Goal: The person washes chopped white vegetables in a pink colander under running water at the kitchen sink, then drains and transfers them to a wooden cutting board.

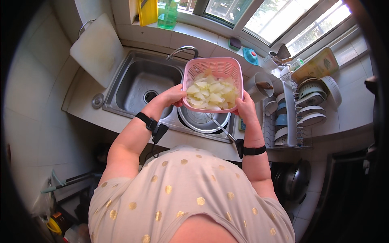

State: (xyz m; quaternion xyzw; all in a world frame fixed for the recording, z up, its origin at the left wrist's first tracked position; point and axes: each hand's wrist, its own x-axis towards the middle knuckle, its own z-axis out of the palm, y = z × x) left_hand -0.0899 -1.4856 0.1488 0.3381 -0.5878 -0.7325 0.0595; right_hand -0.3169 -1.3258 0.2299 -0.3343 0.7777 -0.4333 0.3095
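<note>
A pink plastic colander basket [213, 61] holds many thin, pale green vegetable slices [212, 93]. My left hand [175, 96] grips its left side, and my right hand [245, 107] grips its right front corner. The basket is raised over the right bowl of a steel double sink. Below it a round metal basin [203, 128] sits in that bowl, with a long-handled wire strainer [222, 129] lying across it; the basket hides part of both. Behind the basket is the curved faucet [184, 48].
The left sink bowl [136, 88] has a drain. A white cutting board [98, 50] leans at the left, near a metal sink stopper [98, 100]. At the right stand a clear plastic container [258, 88] and a dish rack [291, 121] with bowls. A green bottle [167, 15] stands on the sill.
</note>
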